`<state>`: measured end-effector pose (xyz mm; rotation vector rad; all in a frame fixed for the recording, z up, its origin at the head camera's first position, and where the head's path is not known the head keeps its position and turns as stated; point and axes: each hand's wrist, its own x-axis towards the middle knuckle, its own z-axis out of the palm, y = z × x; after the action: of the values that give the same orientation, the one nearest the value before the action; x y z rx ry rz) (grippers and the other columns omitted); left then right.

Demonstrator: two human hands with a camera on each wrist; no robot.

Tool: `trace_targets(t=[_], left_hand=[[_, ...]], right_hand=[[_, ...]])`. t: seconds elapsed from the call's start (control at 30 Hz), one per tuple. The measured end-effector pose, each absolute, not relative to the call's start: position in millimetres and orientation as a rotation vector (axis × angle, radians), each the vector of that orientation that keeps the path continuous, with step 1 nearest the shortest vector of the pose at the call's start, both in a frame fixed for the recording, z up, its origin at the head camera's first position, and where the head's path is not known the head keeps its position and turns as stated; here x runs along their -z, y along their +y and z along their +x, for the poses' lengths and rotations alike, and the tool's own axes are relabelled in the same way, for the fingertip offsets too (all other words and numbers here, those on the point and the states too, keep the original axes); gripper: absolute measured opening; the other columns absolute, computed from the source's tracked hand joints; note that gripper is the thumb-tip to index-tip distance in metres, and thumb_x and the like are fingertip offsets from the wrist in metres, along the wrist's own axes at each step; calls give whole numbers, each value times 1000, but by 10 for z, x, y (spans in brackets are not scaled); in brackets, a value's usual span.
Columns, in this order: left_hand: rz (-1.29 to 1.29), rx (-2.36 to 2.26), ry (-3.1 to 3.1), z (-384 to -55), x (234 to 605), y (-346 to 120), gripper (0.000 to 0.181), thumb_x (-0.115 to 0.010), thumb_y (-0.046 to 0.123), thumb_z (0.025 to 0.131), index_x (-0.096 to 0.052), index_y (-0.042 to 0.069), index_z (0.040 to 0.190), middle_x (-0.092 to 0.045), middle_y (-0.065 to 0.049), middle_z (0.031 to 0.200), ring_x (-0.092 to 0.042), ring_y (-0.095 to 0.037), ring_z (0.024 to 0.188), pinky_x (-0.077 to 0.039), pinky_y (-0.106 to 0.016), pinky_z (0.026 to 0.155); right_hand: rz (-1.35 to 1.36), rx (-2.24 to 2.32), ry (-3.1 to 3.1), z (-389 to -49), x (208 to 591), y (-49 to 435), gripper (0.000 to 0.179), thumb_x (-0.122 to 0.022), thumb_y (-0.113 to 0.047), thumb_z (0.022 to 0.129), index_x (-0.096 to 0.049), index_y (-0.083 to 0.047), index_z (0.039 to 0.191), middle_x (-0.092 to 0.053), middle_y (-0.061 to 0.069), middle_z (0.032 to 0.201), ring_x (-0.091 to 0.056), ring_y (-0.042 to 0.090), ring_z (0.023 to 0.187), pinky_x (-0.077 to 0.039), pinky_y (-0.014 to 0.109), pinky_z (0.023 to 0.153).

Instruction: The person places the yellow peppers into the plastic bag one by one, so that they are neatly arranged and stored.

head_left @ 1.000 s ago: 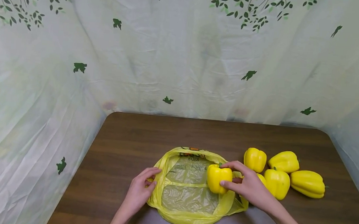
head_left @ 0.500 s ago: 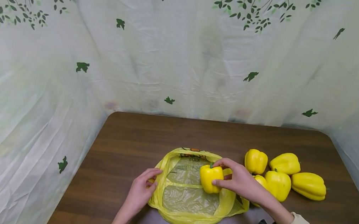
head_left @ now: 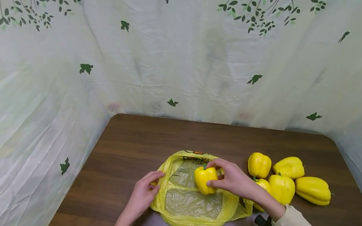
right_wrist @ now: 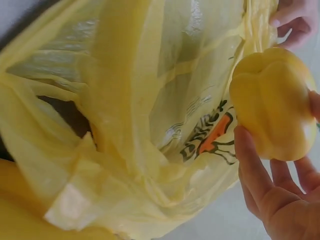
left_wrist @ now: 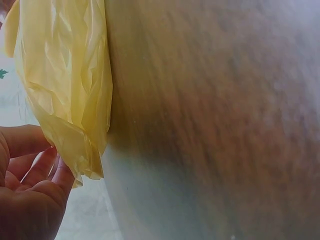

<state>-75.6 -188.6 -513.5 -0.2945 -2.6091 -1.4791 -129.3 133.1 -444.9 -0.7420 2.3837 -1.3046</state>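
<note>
Yellow bag (head_left: pixel 197 225) gapes below the pepper (head_left: pixel 204 182), its rim (head_left: pixel 160 193) spread wide.

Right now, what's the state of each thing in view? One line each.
Thin yellow plastic bag: on brown wooden table, mouth open.
Blocky yellow bell pepper: looks whole, held over bag's mouth.
Five other yellow bell peppers: on table, right of bag.
Left-hand grip: holding bag's left edge.
Right-hand grip: holding that pepper.
Black object: partly behind cream sleeve, state unclear.
Leaf-printed pale sheet: hanging, creased.
</note>
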Motion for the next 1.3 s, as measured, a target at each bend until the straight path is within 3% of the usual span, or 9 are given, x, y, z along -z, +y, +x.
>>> trace_targets(t=[0.4,0.7,1.3], left_hand=[[-318,1483,-2619,-753,5143,-1884,45,-63,-21,78,-70,3,116,-65,-3,118,-63,-21,92,-55,-29,73],[-316,1473,-2609,-748,5135,-1872,45,-62,-21,78,-70,3,115,-66,-3,117,-62,-21,91,-55,-28,71],[-295,1462,-2624,-729,5114,-1856,44,-61,-20,78,-71,4,114,-66,-1,117,-61,-19,91,-54,-26,70]], right_hand=[[-822,1208,2448,-1382,4434,1181,35,-79,-25,83,-61,-18,113,-60,-5,108,-58,16,88,-53,28,72],[-808,1224,2488,-1447,4447,1084,38,-81,-26,82,-63,-17,114,-62,-7,109,-56,13,93,-52,36,81],[-901,1196,2486,-1514,4612,739,35,-80,-21,82,-65,-12,112,-62,-6,106,-56,12,90,-50,31,79]])
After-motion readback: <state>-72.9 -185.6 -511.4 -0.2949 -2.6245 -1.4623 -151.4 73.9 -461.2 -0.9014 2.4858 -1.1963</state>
